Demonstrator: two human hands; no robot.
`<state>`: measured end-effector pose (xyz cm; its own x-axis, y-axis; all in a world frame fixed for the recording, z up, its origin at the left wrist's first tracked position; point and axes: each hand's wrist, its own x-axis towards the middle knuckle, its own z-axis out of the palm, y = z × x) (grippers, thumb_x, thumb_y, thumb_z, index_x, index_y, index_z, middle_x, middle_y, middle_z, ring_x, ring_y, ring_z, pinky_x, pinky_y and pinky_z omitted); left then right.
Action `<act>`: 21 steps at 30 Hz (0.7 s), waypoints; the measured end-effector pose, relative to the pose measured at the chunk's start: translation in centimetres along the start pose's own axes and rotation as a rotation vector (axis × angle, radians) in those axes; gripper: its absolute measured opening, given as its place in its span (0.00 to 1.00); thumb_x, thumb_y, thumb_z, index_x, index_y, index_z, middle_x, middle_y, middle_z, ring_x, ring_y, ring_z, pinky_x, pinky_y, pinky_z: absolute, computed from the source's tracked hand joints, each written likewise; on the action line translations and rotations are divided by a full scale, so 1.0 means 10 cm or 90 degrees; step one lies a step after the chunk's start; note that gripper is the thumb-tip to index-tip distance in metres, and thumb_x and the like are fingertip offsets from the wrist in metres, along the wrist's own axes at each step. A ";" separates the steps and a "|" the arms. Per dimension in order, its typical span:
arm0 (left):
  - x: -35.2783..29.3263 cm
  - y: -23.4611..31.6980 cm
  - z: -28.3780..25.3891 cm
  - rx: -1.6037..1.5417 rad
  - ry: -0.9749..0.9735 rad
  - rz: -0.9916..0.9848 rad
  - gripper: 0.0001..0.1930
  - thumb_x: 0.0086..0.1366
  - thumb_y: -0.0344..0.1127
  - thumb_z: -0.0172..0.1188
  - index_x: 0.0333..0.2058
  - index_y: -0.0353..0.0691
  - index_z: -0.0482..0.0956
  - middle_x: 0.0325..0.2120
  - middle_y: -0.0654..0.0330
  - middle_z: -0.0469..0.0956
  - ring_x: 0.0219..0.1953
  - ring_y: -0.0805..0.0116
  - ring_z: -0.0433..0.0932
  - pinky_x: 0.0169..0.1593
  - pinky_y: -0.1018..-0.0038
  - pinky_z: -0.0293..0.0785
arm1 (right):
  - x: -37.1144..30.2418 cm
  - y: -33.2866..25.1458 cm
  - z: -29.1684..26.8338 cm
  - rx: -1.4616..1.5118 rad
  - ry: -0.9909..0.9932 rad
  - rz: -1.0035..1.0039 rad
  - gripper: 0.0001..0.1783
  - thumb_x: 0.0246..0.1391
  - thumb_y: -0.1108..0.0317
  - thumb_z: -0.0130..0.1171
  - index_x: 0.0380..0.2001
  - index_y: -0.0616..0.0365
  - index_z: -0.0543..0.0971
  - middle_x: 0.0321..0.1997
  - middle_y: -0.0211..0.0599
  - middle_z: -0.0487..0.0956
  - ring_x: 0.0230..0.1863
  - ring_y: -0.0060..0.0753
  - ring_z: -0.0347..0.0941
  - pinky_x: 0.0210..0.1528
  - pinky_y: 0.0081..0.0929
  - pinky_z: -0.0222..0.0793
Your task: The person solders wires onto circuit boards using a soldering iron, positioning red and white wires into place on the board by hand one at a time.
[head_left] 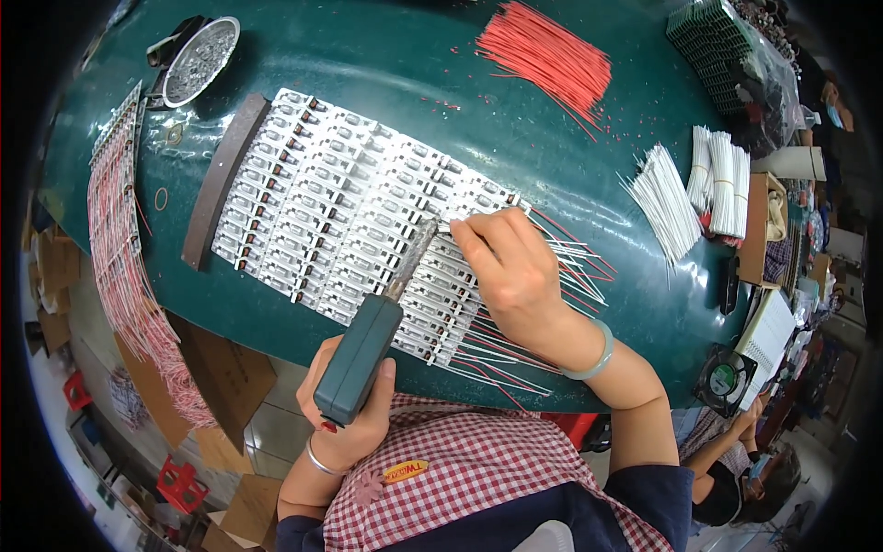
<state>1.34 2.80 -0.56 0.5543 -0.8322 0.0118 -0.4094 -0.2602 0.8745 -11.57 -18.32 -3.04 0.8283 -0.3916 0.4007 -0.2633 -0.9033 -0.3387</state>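
From where I stand, the white panel [354,221] lies slantwise on the green table [368,69], directly beyond the person's hands, its near right part just under them. The left hand [363,428] is wrapped around the handle of a green soldering gun [359,357], just off the panel's near edge — the gun's metal tip [414,262] reaches up over the rows of small parts. The right hand [515,276] bends over the panel's right side, fingers curled and tips drawn close together right by the gun's tip; whether they pinch a wire, I cannot tell. Red and white wires [575,262] trail from the panel's right edge, some passing beneath that hand and wrist. A brown bar [225,179] runs along the panel's left end, well apart from both hands. Farther off lie a pile of red wires [544,57], loose white wires [662,202] and a silver bowl [237,37] — all beyond the hands' touch.
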 end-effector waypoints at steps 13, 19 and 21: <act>-0.16 -0.08 -0.03 -0.024 -0.020 -0.089 0.09 0.58 0.22 0.69 0.38 0.29 0.82 0.35 0.49 0.80 0.29 0.55 0.81 0.34 0.69 0.77 | 0.01 -0.02 -0.02 0.001 -0.017 0.019 0.22 0.40 0.77 0.61 0.43 0.70 0.82 0.39 0.42 0.80 0.36 0.41 0.75 0.34 0.33 0.75; -0.10 -0.05 -0.05 0.004 0.011 -0.003 0.12 0.58 0.22 0.69 0.42 0.29 0.82 0.36 0.48 0.81 0.32 0.55 0.82 0.36 0.70 0.79 | 0.01 -0.03 -0.02 0.003 -0.012 0.022 0.22 0.39 0.78 0.61 0.43 0.70 0.82 0.39 0.42 0.80 0.36 0.42 0.75 0.34 0.33 0.75; -0.08 -0.04 -0.04 0.000 0.010 -0.006 0.13 0.58 0.22 0.69 0.42 0.28 0.82 0.37 0.48 0.81 0.32 0.55 0.83 0.37 0.70 0.79 | 0.01 -0.02 -0.03 0.010 -0.005 0.024 0.22 0.39 0.79 0.61 0.43 0.70 0.82 0.39 0.42 0.80 0.36 0.42 0.75 0.34 0.33 0.75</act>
<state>1.36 3.76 -0.72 0.5691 -0.8222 0.0113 -0.4038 -0.2675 0.8749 -11.55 -18.20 -2.67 0.8217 -0.4241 0.3806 -0.2868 -0.8850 -0.3669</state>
